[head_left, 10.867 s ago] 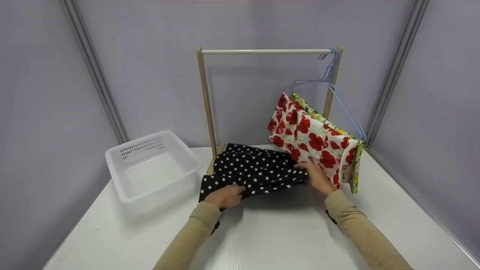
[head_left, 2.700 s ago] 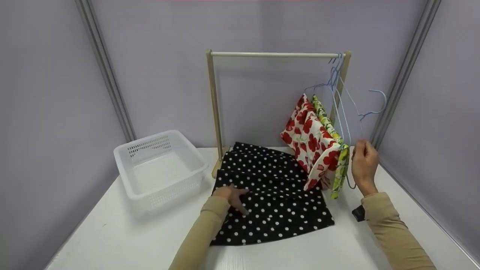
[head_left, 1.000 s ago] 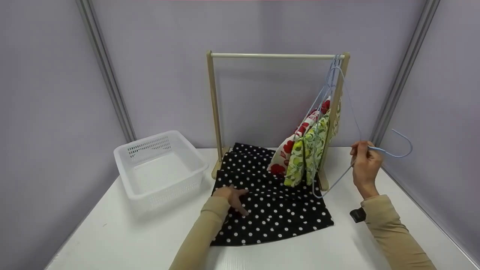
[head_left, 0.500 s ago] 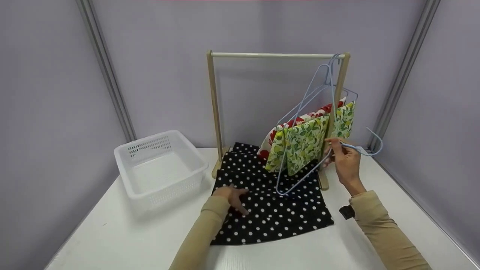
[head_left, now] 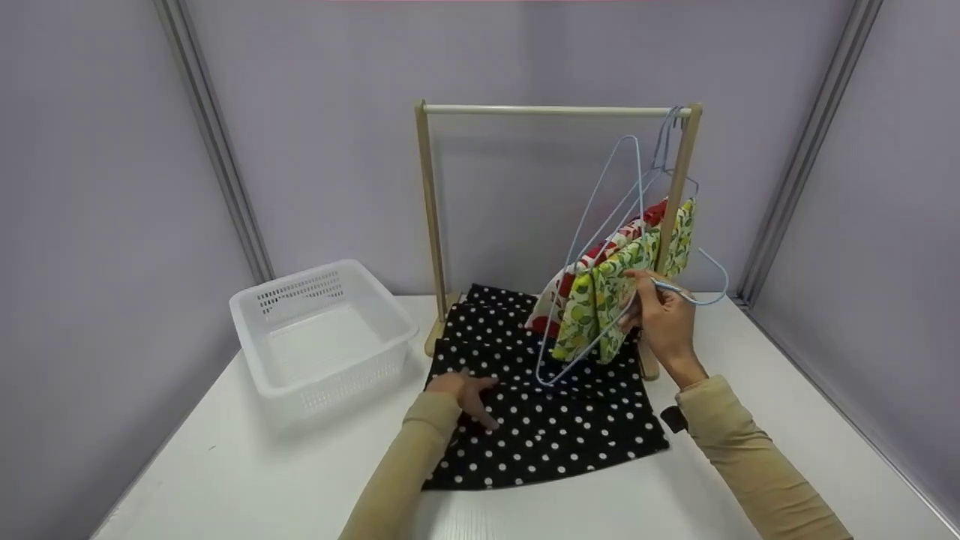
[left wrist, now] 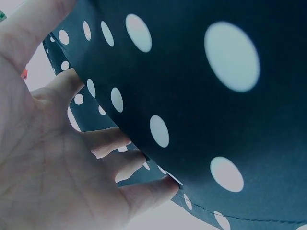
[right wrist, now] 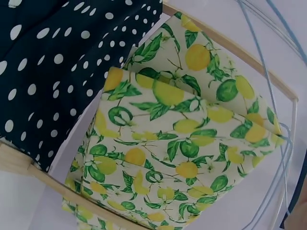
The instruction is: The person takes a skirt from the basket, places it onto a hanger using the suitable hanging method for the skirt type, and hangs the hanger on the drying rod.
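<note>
Black cloth with white dots (head_left: 562, 431) lies spread on the table, partly under the rack. My left hand (head_left: 461, 394) rests on it near its left edge, fingers spread. In the left wrist view, several fingertips (left wrist: 108, 141) reach behind an edge of the dotted cloth. My right hand (head_left: 667, 322) pinches a bare light-blue wire hanger (head_left: 549, 384) near its neck. The hook points right and the wire frame reaches left over the dotted cloth. Right behind this hanger, a lemon-print cloth (head_left: 577, 322) and a red-flower cloth (head_left: 547, 304) hang at the rack's right end.
A wooden clothes rack (head_left: 555, 111) with a white bar stands at the back. Other blue hangers (head_left: 664, 142) crowd its right end. To the left sits a white plastic basket (head_left: 322, 270) with nothing in it. Grey walls enclose the white table (head_left: 247, 480).
Both hands held the bunched dotted cloth at first; it now lies spread. My right hand has taken a hanger, tipped its hook rightward and moved left. The hanging cloths have swung round; my left hand stayed.
</note>
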`<state>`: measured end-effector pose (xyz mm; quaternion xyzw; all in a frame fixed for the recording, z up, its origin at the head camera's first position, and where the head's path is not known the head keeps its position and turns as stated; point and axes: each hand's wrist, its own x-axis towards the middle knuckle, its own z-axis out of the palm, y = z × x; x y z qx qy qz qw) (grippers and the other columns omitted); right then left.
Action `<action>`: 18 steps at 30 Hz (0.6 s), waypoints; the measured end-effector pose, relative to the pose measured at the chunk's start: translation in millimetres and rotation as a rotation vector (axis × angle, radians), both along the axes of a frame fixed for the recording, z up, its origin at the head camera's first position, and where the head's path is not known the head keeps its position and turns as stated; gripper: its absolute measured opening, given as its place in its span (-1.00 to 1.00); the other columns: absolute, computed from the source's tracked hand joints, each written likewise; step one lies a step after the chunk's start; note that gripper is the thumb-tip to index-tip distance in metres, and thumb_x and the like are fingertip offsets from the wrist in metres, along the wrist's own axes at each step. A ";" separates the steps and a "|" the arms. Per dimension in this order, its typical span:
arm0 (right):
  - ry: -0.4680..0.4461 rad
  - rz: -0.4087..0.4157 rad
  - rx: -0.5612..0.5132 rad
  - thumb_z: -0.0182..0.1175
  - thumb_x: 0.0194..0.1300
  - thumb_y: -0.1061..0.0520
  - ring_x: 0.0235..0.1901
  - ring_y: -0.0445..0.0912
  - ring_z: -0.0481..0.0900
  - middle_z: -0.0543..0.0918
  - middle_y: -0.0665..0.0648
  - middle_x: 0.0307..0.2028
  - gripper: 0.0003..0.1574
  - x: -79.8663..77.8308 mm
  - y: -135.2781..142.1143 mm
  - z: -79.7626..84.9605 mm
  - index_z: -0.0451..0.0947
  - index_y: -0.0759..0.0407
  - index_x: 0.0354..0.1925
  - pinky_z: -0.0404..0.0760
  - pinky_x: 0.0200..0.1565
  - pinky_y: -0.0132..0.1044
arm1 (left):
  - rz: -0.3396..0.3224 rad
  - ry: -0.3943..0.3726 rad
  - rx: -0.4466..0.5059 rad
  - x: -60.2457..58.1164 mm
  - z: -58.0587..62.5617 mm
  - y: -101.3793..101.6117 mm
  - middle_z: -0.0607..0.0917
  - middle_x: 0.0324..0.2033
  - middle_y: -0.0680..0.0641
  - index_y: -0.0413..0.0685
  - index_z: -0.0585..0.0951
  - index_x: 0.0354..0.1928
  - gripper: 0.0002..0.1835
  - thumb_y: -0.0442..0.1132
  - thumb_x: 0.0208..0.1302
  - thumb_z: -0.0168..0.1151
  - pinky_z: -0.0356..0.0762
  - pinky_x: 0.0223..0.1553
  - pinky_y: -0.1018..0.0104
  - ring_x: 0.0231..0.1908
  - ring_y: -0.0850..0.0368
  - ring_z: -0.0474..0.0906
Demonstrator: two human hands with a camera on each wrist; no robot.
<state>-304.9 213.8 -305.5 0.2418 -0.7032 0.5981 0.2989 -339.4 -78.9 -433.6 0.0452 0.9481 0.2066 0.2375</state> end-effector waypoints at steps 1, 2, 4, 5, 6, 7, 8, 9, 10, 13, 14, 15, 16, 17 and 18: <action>0.005 -0.042 0.003 -0.09 0.39 0.13 -0.76 0.15 0.47 0.50 0.46 -0.56 -0.64 0.1 2.3 -1.4 0.53 0.29 -0.05 0.52 -0.69 -0.15 | 0.001 -0.002 -0.002 -0.1 0.1 0.0 -0.04 0.38 -0.01 0.63 0.24 0.24 -0.08 0.17 -0.30 0.46 0.13 0.05 -0.31 0.29 -0.23 -0.07; 0.012 -0.088 0.003 -0.09 0.39 0.11 -0.78 0.13 0.46 0.51 0.43 -0.58 -0.64 -0.3 5.3 -2.9 0.54 0.25 -0.05 0.50 -0.71 -0.17 | 0.003 -0.004 -0.004 0.0 0.4 0.0 -0.06 0.38 -0.01 0.63 0.24 0.24 -0.08 0.17 -0.29 0.46 0.12 0.06 -0.32 0.30 -0.23 -0.09; 0.040 -0.204 0.020 -0.08 0.38 0.06 -0.83 0.06 0.43 0.52 0.36 -0.63 -0.64 -2.1 12.1 -5.6 0.56 0.16 -0.04 0.46 -0.76 -0.24 | 0.007 -0.010 -0.002 0.1 0.7 0.3 -0.08 0.39 0.00 0.64 0.24 0.23 -0.08 0.17 -0.29 0.45 0.10 0.06 -0.33 0.30 -0.23 -0.11; 0.058 -0.268 0.032 -0.08 0.38 0.04 -0.85 0.03 0.42 0.51 0.32 -0.67 -0.64 -3.2 16.0 -6.4 0.57 0.11 -0.04 0.42 -0.79 -0.28 | 0.005 -0.009 -0.002 -0.1 0.7 0.4 -0.08 0.39 0.00 0.64 0.24 0.23 -0.08 0.17 -0.28 0.45 0.10 0.05 -0.33 0.30 -0.24 -0.11; 0.078 -0.329 0.045 -0.07 0.37 0.01 -0.86 0.00 0.40 0.51 0.26 -0.70 -0.65 -4.4 19.4 -6.9 0.58 0.08 -0.05 0.39 -0.80 -0.31 | 0.003 -0.007 -0.006 0.4 1.1 0.5 -0.08 0.39 0.00 0.64 0.23 0.24 -0.09 0.17 -0.28 0.45 0.10 0.06 -0.33 0.30 -0.24 -0.11; 0.100 -0.388 0.062 -0.05 0.36 0.00 -0.88 -0.04 0.38 0.50 0.21 -0.73 -0.65 -5.6 22.5 -6.7 0.59 0.04 -0.05 0.35 -0.82 -0.35 | 0.003 -0.006 -0.005 0.7 1.4 0.6 -0.08 0.39 0.00 0.65 0.23 0.24 -0.09 0.17 -0.28 0.45 0.10 0.05 -0.34 0.30 -0.24 -0.11; 0.128 -0.440 0.088 -0.05 0.36 0.00 -0.89 -0.07 0.36 0.49 0.17 -0.75 -0.66 -6.5 25.1 -5.8 0.60 0.03 -0.06 0.31 -0.83 -0.37 | 0.002 -0.005 -0.003 0.9 1.7 0.6 -0.07 0.39 0.00 0.65 0.23 0.24 -0.09 0.16 -0.27 0.45 0.10 0.05 -0.34 0.30 -0.24 -0.10; 0.156 -0.489 0.121 -0.05 0.36 0.00 -0.88 -0.11 0.35 0.48 0.13 -0.76 -0.66 -7.0 27.1 -4.3 0.60 0.04 -0.07 0.28 -0.81 -0.40 | 0.002 -0.004 0.001 0.9 2.0 0.6 -0.07 0.39 0.00 0.65 0.23 0.24 -0.09 0.16 -0.27 0.45 0.11 0.04 -0.35 0.30 -0.24 -0.10; 0.180 -0.530 0.155 -0.04 0.35 0.01 -0.86 -0.13 0.35 0.49 0.10 -0.75 -0.66 -7.2 28.7 -2.6 0.61 0.05 -0.09 0.27 -0.78 -0.40 | 0.003 -0.006 0.007 1.0 2.2 0.6 -0.07 0.39 0.00 0.64 0.23 0.24 -0.09 0.15 -0.27 0.45 0.11 0.03 -0.35 0.30 -0.24 -0.10; 0.224 -0.626 0.286 -0.06 0.36 0.02 -0.83 -0.16 0.30 0.46 0.02 -0.76 -0.67 -7.6 30.6 1.2 0.63 0.08 -0.20 0.24 -0.73 -0.34 | 0.003 -0.006 0.015 1.3 2.5 0.4 -0.06 0.38 0.00 0.64 0.23 0.24 -0.09 0.15 -0.26 0.45 0.11 0.03 -0.36 0.30 -0.24 -0.10; 0.235 -0.647 0.335 -0.07 0.36 0.04 -0.82 -0.16 0.27 0.44 0.00 -0.76 -0.67 -7.6 30.6 2.1 0.62 0.11 -0.24 0.21 -0.72 -0.30 | -0.001 -0.003 0.012 1.3 2.4 0.2 -0.06 0.38 0.00 0.63 0.23 0.24 -0.09 0.15 -0.26 0.45 0.11 0.03 -0.35 0.30 -0.23 -0.10; 0.239 -0.664 0.373 -0.07 0.36 0.04 -0.82 -0.16 0.24 0.41 -0.02 -0.77 -0.68 -7.3 30.1 2.5 0.60 0.13 -0.26 0.19 -0.72 -0.28 | -0.004 0.000 0.008 1.6 2.0 0.2 -0.05 0.38 -0.01 0.63 0.24 0.24 -0.10 0.15 -0.26 0.45 0.11 0.04 -0.35 0.30 -0.24 -0.10; 0.239 -0.682 0.409 -0.07 0.36 0.05 -0.84 -0.17 0.20 0.37 -0.03 -0.79 -0.69 -7.1 29.6 2.2 0.59 0.13 -0.24 0.17 -0.75 -0.27 | -0.006 0.003 0.004 1.8 1.5 0.1 -0.05 0.38 -0.01 0.62 0.24 0.24 -0.10 0.16 -0.26 0.44 0.11 0.04 -0.34 0.30 -0.24 -0.10; 0.244 -0.694 0.441 -0.06 0.36 0.05 -0.86 -0.17 0.16 0.32 -0.04 -0.81 -0.70 -7.0 29.1 1.6 0.58 0.14 -0.20 0.14 -0.76 -0.27 | -0.009 0.008 -0.001 2.0 1.1 0.1 -0.04 0.38 -0.02 0.62 0.24 0.24 -0.10 0.16 -0.26 0.44 0.11 0.05 -0.34 0.30 -0.23 -0.09; 0.255 -0.698 0.464 -0.04 0.35 0.08 -0.88 -0.17 0.12 0.27 -0.04 -0.84 -0.72 -6.8 28.5 0.9 0.57 0.14 -0.16 0.11 -0.77 -0.27 | -0.011 0.010 -0.002 2.0 0.4 0.2 -0.04 0.38 -0.02 0.61 0.24 0.24 -0.10 0.16 -0.25 0.44 0.11 0.05 -0.33 0.30 -0.23 -0.08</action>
